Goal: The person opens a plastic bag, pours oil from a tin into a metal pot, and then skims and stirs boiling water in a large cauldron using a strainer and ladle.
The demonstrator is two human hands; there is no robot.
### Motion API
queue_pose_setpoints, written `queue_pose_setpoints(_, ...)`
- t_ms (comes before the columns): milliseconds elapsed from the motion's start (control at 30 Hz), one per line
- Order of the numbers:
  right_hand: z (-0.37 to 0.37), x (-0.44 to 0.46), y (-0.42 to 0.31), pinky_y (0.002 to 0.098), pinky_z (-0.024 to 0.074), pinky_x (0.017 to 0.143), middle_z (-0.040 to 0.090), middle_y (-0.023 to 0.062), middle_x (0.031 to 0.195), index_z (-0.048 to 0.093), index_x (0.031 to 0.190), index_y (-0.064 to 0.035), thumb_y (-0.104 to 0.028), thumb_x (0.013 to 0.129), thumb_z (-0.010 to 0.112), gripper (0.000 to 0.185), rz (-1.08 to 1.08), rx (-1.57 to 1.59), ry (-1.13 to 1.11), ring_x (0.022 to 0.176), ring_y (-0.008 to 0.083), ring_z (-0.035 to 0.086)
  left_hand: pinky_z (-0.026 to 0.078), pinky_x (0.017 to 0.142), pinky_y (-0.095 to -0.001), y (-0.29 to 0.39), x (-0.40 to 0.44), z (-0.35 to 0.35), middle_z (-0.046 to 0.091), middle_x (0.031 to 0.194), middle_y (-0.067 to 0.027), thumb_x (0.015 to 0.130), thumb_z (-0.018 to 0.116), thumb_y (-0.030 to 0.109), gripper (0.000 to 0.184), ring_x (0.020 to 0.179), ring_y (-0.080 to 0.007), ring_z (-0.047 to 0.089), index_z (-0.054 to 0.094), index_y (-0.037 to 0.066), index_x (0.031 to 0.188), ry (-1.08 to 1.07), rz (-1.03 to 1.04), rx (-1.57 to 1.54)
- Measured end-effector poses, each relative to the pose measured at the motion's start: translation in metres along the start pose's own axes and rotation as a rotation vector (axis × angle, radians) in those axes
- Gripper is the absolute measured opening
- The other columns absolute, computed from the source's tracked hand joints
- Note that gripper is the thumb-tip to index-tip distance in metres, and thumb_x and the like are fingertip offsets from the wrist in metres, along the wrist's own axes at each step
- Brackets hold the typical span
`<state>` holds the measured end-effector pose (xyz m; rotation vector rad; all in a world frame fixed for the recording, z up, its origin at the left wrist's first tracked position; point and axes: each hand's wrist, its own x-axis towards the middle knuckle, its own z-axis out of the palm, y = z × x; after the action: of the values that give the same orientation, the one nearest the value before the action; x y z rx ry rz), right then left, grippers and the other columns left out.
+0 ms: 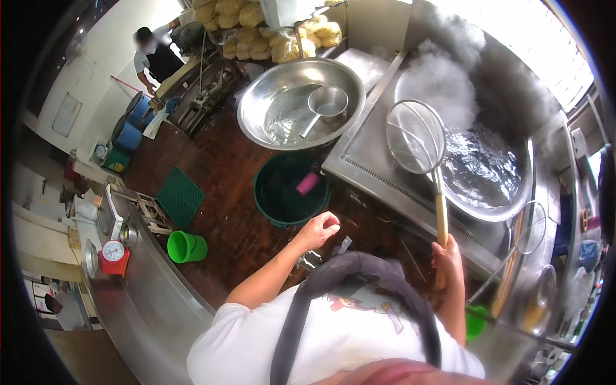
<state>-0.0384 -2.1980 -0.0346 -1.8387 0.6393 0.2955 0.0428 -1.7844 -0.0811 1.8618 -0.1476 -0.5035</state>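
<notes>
My right hand (447, 255) is wrapped round the wooden handle of a long mesh strainer (416, 136). The strainer's round basket is over the left rim of a large steaming cauldron (491, 170) of bubbling water. My left hand (319, 230) is held in front of my body, fingers curled with the thumb near the fingertips; whether anything small is between them is hidden. Beyond it stands a dark green tub (269, 208) with a pink object (307, 183) inside. Farther off, a wide metal basin (256, 122) holds water and a long-handled metal dipper (328, 101).
Bagged yellow goods (247, 35) are stacked at the back. A person (160, 61) stands at the far left. On the left are a steel counter (147, 276), a red scale (113, 255) and a bright green bucket (187, 246). More strainers (530, 228) lie at the right.
</notes>
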Motion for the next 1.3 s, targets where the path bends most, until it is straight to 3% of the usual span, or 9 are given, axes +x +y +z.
queue_pose_setpoints(133, 0.037, 0.008, 0.036, 0.0532, 0.0527, 0.076, 0.067, 0.0303, 0.098, 0.05, 0.122, -0.0043, -0.012, 0.089, 0.067, 0.038, -0.23, -0.609, 0.282, 0.092, 0.0485, 0.064, 0.051, 0.074, -0.0265, 0.0, -0.002, -0.003, 0.066, 0.086, -0.0014, 0.093, 0.065, 0.015, 0.015, 0.081, -0.0089, 0.061, 0.062, 0.003, 0.102, -0.004, 0.033, -0.015)
queue_pose_setpoints(500, 0.037, 0.056, 0.11, 0.0562, 0.051, 0.074, 0.067, 0.0277, 0.091, 0.05, 0.118, -0.0048, -0.009, 0.089, 0.063, 0.032, -0.126, -0.503, 0.206, 0.089, 0.0486, 0.065, 0.051, 0.073, -0.026, -0.013, -0.014, -0.008, 0.065, 0.082, -0.0003, 0.092, 0.066, 0.016, 0.015, 0.077, -0.0087, 0.062, 0.062, 0.002, 0.098, 0.038, 0.056, -0.058)
queue_pose_setpoints(600, 0.039, 0.049, 0.1, 0.0566, 0.0502, 0.075, 0.067, 0.0286, 0.091, 0.05, 0.115, -0.004, -0.011, 0.09, 0.064, 0.03, -0.167, -0.573, 0.225, 0.091, 0.0496, 0.064, 0.05, 0.089, -0.0327, -0.02, -0.008, -0.015, 0.067, 0.109, -0.0109, 0.091, 0.067, 0.019, 0.027, 0.103, -0.0186, 0.063, 0.062, 0.004, 0.113, -0.036, -0.023, -0.05)
queue_pose_setpoints(700, 0.041, 0.03, 0.072, 0.0567, 0.0496, 0.075, 0.066, 0.0304, 0.091, 0.049, 0.11, -0.0037, -0.011, 0.089, 0.065, 0.027, -0.14, -0.673, 0.237, 0.092, 0.0506, 0.063, 0.039, 0.108, -0.0378, 0.028, -0.017, -0.009, 0.045, 0.146, -0.0193, 0.094, 0.065, 0.021, 0.059, 0.134, -0.0281, 0.045, 0.041, 0.007, 0.146, 0.591, 0.519, 0.469)
queue_pose_setpoints(833, 0.044, 0.031, 0.072, 0.0545, 0.0501, 0.078, 0.066, 0.0313, 0.093, 0.049, 0.109, -0.0006, -0.01, 0.089, 0.064, 0.027, -0.163, -0.605, 0.242, 0.096, 0.0505, 0.063, 0.012, 0.121, -0.0462, 0.048, -0.001, -0.038, 0.005, 0.166, -0.0166, 0.096, 0.052, 0.059, 0.098, 0.153, -0.0322, 0.008, -0.004, 0.01, 0.159, 0.096, 0.177, -0.862)
queue_pose_setpoints(933, 0.04, 0.032, 0.073, 0.0551, 0.0501, 0.078, 0.066, 0.0316, 0.092, 0.049, 0.109, 0.0, -0.01, 0.089, 0.065, 0.027, -0.144, -0.588, 0.247, 0.095, 0.0503, 0.063, 0.009, 0.12, -0.0541, 0.067, 0.006, -0.051, 0.002, 0.167, -0.0149, 0.098, 0.047, 0.06, 0.092, 0.153, -0.0334, 0.006, -0.001, 0.014, 0.16, 0.245, 0.482, -0.075)
queue_pose_setpoints(1067, 0.041, 0.034, 0.074, 0.0555, 0.0507, 0.078, 0.066, 0.0318, 0.093, 0.049, 0.108, -0.0001, -0.011, 0.089, 0.065, 0.027, -0.144, -0.617, 0.241, 0.095, 0.0501, 0.063, 0.01, 0.12, -0.0531, 0.093, 0.007, -0.055, 0.004, 0.167, -0.0134, 0.093, 0.053, 0.065, 0.101, 0.153, -0.0309, 0.005, 0.0, 0.011, 0.16, 0.076, 0.307, -0.97)
queue_pose_setpoints(1167, 0.038, 0.04, 0.083, 0.055, 0.0512, 0.078, 0.067, 0.0313, 0.093, 0.049, 0.108, -0.0002, -0.011, 0.089, 0.066, 0.028, -0.146, -0.635, 0.253, 0.094, 0.0498, 0.064, 0.01, 0.119, -0.0557, 0.1, 0.006, -0.058, 0.003, 0.167, -0.013, 0.09, 0.053, 0.07, 0.106, 0.153, -0.033, 0.003, -0.003, 0.013, 0.16, 0.244, 0.422, -0.349)
queue_pose_setpoints(1300, 0.034, 0.044, 0.086, 0.0545, 0.0513, 0.078, 0.067, 0.0309, 0.092, 0.049, 0.108, -0.0003, -0.011, 0.088, 0.066, 0.028, -0.109, -0.617, 0.245, 0.095, 0.0492, 0.064, 0.028, 0.115, -0.0567, 0.113, 0.013, -0.059, 0.018, 0.162, -0.019, 0.086, 0.052, 0.074, 0.107, 0.146, -0.0355, 0.026, 0.004, 0.013, 0.16, -0.122, 0.236, -1.188)
